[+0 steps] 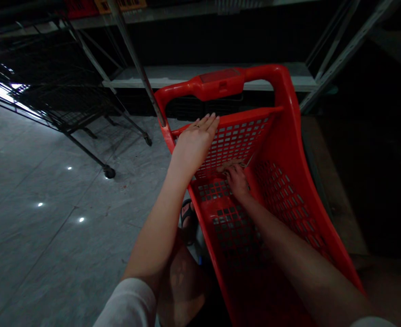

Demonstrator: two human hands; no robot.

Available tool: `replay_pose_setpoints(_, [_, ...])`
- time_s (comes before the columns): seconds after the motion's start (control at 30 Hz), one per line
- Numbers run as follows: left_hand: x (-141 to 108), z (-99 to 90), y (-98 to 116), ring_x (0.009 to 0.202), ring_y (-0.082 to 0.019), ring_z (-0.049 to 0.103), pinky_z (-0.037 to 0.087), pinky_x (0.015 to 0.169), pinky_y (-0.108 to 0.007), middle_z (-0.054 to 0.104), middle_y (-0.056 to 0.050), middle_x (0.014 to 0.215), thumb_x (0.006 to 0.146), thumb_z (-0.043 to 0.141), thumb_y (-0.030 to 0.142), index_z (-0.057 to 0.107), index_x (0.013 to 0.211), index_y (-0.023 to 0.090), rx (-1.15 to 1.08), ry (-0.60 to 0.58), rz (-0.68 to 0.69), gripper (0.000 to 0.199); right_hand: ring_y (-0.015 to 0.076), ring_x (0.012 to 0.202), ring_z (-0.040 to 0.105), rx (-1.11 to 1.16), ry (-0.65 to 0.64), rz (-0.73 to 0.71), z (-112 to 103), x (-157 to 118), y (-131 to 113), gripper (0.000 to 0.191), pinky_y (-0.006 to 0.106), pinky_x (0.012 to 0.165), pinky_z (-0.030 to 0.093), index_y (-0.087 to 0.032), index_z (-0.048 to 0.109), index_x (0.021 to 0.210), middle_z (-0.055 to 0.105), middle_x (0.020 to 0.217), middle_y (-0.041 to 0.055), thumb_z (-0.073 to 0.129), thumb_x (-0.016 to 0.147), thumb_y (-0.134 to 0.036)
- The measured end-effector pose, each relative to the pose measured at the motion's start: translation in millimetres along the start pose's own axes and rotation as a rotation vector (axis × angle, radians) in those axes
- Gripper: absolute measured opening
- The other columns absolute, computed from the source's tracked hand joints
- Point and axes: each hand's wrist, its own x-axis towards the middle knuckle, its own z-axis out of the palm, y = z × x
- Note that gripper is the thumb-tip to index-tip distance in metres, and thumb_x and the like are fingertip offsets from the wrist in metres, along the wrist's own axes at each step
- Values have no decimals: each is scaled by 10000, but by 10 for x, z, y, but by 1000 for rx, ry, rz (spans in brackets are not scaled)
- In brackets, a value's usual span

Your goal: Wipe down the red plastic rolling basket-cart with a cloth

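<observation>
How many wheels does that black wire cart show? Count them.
2. One wheel rests on the floor under the black wire cart; a second wheel sits further right, nearer the shelf. Others may be hidden in the shadows.

To your left, a black wire rack (57, 91) stands on dark castors, one of them (109, 171) resting on the grey polished floor (50, 236), where small spots of light reflect. Ahead of you runs a pale shelf board (207, 76) on grey steel shelving, with a steel upright (343, 54) at the right. A thin metal pole (135, 59) slants down in front of it. Red and yellow labels (120, 4) sit along the top edge, partly cut off.
</observation>
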Motion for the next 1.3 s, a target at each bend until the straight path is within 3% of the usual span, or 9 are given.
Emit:
replay_pose_setpoints(0.13, [-3, 12, -2, 1591, -252, 515, 443, 1339, -489, 540, -188, 1681, 976, 509, -45, 496, 1653, 134, -8, 20, -2, 701, 258, 1003, 670, 39, 44, -6, -145, 121, -119, 221, 460, 1004, 612, -204, 738, 953, 681, 1030, 98, 572, 873, -82])
replay_pose_setpoints(0.3, [-6, -5, 1, 1596, -248, 508, 440, 1341, -482, 537, -180, 1686, 992, 490, -37, 513, 1640, 130, -9, 12, -6, 670, 274, 1231, 633, 107, 458, -134, -336, 667, -669, 333, 520, 1141, 552, -234, 720, 1195, 638, 1246, 121, 534, 943, -119])
replay_pose_setpoints(0.4, [-8, -17, 0, 1600, -241, 502, 433, 1345, -473, 529, -177, 1694, 1004, 480, -31, 513, 1638, 130, -6, 6, -5, 655, 283, 1358, 583, 73, 532, -232, -308, 835, -810, 402, 550, 1215, 500, -252, 696, 1295, 616, 1340, 128, 523, 959, -116])
replay_pose_setpoints(0.6, [-16, -14, -18, 1598, -253, 505, 444, 1338, -481, 534, -196, 1684, 978, 500, -52, 506, 1641, 113, -13, 8, 2, 683, 266, 1181, 688, -25, -76, -92, 37, 186, -312, 326, 428, 1114, 570, -219, 788, 1121, 745, 1221, 135, 566, 921, -89])
replay_pose_setpoints(0.7, [-16, -30, -7, 1602, -251, 499, 435, 1345, -472, 525, -201, 1689, 958, 491, -75, 503, 1641, 99, -4, -4, -5, 704, 254, 999, 720, -41, -204, 32, 118, -86, -45, 276, 396, 985, 606, -192, 784, 935, 785, 1053, 122, 577, 833, -41])
replay_pose_setpoints(0.87, [-16, -48, 20, 1601, -250, 500, 433, 1345, -464, 518, -209, 1691, 954, 487, -85, 511, 1632, 84, 6, -20, -17, 699, 245, 966, 706, -35, -24, 115, 9, 132, -5, 237, 388, 955, 600, -221, 728, 897, 762, 977, 91, 537, 845, -90])
replay_pose_setpoints(1.1, [-21, -24, 21, 1603, -248, 498, 436, 1342, -486, 532, -190, 1684, 961, 508, -65, 502, 1649, 131, -17, -3, -29, 715, 274, 1197, 625, 10, 818, -22, -785, 1057, -272, 282, 499, 1118, 524, -220, 634, 1135, 636, 1228, 137, 539, 889, -120])
replay_pose_setpoints(1.17, [-16, -22, 31, 1604, -248, 496, 433, 1343, -481, 535, -189, 1682, 962, 506, -66, 507, 1645, 127, -17, -7, -31, 709, 271, 1259, 593, -9, 810, -112, -864, 1125, -250, 314, 506, 1172, 492, -229, 626, 1168, 618, 1269, 141, 537, 894, -104])
replay_pose_setpoints(1.3, [-7, -27, 45, 1598, -242, 504, 442, 1338, -466, 548, -185, 1673, 956, 490, -78, 523, 1630, 117, -15, -12, -41, 703, 293, 1296, 585, -73, 510, -85, -621, 804, 21, 370, 529, 1193, 488, -207, 664, 1185, 621, 1285, 155, 517, 865, -92])
